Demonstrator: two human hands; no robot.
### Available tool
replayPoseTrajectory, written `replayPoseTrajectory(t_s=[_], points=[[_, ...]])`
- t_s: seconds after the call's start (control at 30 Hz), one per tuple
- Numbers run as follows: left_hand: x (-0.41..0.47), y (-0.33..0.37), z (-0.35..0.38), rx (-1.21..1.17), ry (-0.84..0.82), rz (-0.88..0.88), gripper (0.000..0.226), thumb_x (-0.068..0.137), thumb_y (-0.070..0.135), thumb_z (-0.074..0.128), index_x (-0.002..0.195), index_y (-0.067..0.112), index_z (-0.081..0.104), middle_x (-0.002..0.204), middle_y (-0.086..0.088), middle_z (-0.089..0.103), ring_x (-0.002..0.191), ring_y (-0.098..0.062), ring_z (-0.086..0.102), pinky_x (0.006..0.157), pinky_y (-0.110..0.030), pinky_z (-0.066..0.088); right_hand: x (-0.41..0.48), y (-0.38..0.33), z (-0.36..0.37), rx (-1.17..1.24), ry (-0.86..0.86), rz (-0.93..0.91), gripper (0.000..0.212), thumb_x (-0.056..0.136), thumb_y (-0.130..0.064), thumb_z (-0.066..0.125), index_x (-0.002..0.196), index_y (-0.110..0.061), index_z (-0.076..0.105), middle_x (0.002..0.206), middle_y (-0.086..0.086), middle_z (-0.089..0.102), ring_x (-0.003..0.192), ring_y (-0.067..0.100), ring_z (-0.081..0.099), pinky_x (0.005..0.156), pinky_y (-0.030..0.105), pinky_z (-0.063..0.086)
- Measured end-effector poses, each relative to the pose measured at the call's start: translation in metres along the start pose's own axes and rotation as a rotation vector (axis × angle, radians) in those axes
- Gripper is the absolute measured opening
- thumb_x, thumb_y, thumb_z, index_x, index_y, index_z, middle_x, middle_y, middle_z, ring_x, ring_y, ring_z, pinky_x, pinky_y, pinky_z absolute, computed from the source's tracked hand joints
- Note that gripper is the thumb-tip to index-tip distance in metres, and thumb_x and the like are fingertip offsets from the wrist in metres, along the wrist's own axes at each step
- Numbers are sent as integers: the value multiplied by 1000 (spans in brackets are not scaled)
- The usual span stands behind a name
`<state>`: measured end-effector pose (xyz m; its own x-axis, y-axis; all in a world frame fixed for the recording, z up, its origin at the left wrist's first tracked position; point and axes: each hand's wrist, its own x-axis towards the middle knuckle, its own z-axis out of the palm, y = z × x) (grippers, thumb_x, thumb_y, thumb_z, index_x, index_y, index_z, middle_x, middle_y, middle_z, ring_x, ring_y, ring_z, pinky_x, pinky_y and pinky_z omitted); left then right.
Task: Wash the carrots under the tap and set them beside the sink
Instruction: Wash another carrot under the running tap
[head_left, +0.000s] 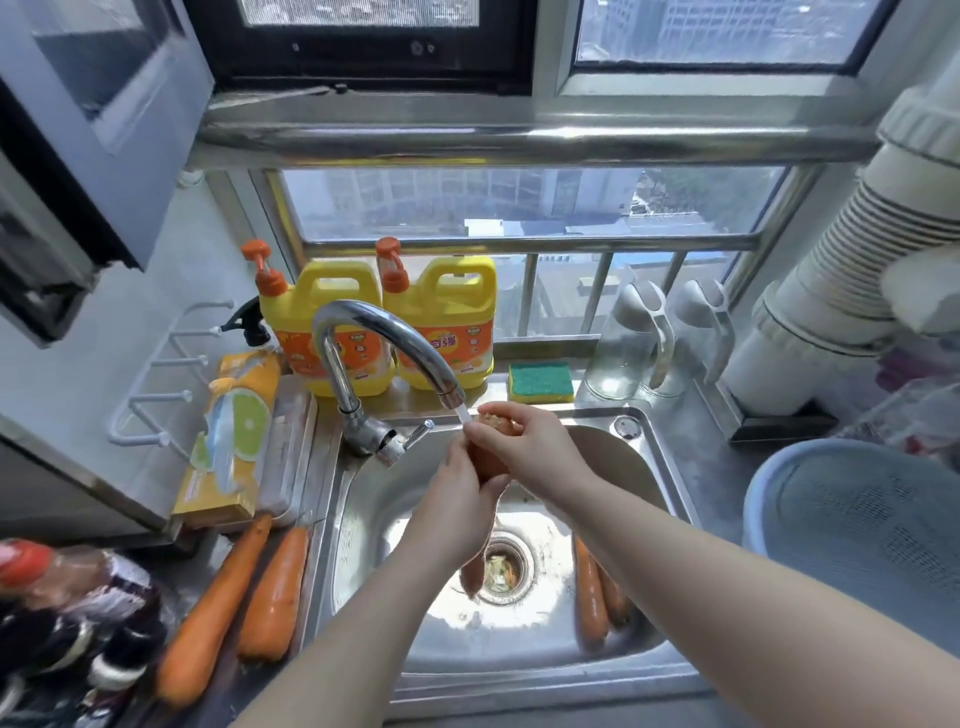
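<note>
You're midway: your left hand (457, 499) and right hand (535, 449) both clasp one carrot (491, 460) under the running tap (384, 332). Two carrots (244, 587) already lie on the bench (711, 467) beside the sink (519, 680), likely washed; two more carrots (592, 592) wait in the basin

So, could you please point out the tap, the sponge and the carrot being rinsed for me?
tap (363, 314): head view, on the top of the curved spout.
sponge (540, 379): head view, on its green top face.
carrot being rinsed (487, 461): head view, on its orange middle.
</note>
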<state>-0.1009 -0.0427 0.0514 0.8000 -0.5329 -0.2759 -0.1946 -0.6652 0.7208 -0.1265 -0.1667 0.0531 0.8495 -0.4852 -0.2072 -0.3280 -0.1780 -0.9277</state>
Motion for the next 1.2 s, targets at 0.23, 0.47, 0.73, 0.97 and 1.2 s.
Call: replayPoseTrajectory(t_s=[0.23,0.47,0.73,0.97,1.2], points=[[0,0,-1,51,29,-12,57,103,31,52,150,18,24,134,-6,59,115,-28,61,78,-37,47,5,-1,11,-49,80,-16,39,75,-48,80,106,-26,76,99,-8,75,100,10,68,95,33,54],[-1,-5,-2,39,18,-39,56,101,27,56,149,19,27,131,-5,63,112,-25,63,76,-34,47,7,2,14,6,-70,25,29,77,-46,69,89,-22,78,87,2,76,90,17,71,93,45,57],[-5,-9,-6,49,2,-41,54,100,27,58,147,18,31,130,-4,64,111,-24,64,87,-38,52,3,1,15,143,-112,78,29,91,-28,66,67,-15,72,66,-3,70,64,12,61,66,29,50],[-4,-8,-4,24,-15,-13,51,100,27,57,146,21,36,120,-1,67,103,-20,65,84,-37,53,-2,0,14,-129,46,-53,27,68,-42,84,84,-21,76,79,-6,73,82,11,68,75,27,56],[-7,-15,-7,-44,-19,-14,54,99,29,60,147,26,34,123,7,64,108,-14,61,90,-35,49,4,11,-7,402,-295,108,11,92,-20,71,95,-12,78,94,11,73,90,18,67,96,39,54]])
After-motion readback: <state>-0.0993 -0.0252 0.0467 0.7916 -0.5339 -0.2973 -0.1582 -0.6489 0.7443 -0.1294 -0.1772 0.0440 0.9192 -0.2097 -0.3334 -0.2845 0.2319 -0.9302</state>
